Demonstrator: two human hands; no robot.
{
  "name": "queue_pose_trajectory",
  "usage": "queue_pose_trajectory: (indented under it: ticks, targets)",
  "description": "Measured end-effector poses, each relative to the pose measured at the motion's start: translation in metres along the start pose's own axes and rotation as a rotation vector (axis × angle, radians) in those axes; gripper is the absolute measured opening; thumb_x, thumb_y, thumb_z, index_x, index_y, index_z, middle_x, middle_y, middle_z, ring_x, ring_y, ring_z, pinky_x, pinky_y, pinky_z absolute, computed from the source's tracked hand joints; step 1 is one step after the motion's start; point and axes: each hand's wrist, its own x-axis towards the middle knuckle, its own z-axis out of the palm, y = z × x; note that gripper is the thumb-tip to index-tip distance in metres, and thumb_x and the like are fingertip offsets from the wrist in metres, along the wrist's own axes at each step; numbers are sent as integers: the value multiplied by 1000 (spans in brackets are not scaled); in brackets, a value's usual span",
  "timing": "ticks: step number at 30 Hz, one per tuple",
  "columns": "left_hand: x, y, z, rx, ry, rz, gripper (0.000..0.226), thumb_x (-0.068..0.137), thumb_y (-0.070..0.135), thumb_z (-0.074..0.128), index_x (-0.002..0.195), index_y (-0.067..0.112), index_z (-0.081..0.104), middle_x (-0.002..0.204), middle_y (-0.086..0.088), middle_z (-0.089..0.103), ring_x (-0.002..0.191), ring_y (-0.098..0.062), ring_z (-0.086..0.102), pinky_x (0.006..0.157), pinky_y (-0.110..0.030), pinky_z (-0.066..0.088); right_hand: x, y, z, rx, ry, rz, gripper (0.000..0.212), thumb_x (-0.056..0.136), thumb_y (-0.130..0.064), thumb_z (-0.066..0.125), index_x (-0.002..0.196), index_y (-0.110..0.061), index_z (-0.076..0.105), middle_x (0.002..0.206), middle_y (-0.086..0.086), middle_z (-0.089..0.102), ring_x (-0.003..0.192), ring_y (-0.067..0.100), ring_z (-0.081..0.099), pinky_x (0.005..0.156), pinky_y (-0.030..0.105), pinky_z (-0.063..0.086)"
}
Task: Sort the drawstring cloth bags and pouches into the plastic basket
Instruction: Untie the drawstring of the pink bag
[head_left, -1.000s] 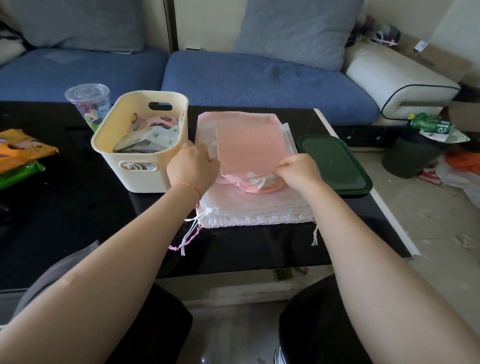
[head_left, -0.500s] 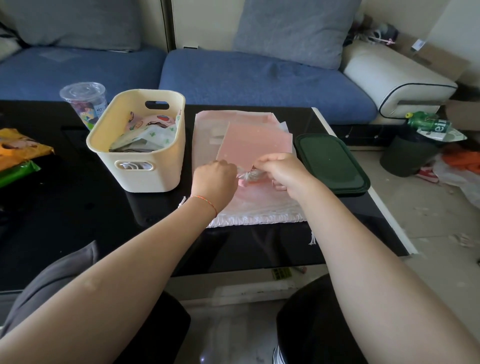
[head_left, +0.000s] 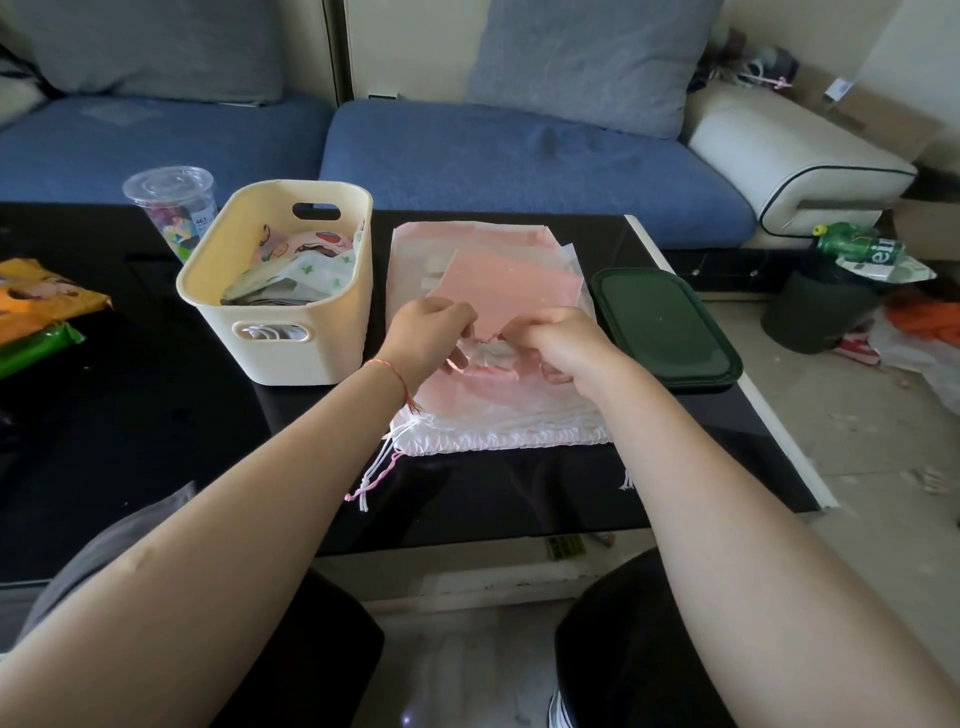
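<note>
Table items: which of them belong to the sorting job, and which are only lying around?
Belong to the job:
pink pouch, pinched by left hand and right hand
stack of bags
plastic basket

Lying about:
green lid
plastic cup
snack packets
</note>
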Motion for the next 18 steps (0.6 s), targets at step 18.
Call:
queue_pose_trajectory:
  ticks: [18]
  targets:
    - [-1,-10,6,278,-139,86,33,91,19,58,59,13,59,49,7,43,46,-7,35,53,-23,32,1,-3,3,-82,-34,-33,22,90,-26,68,83,-5,64,65,3,56,36,12,35,40,23,26]
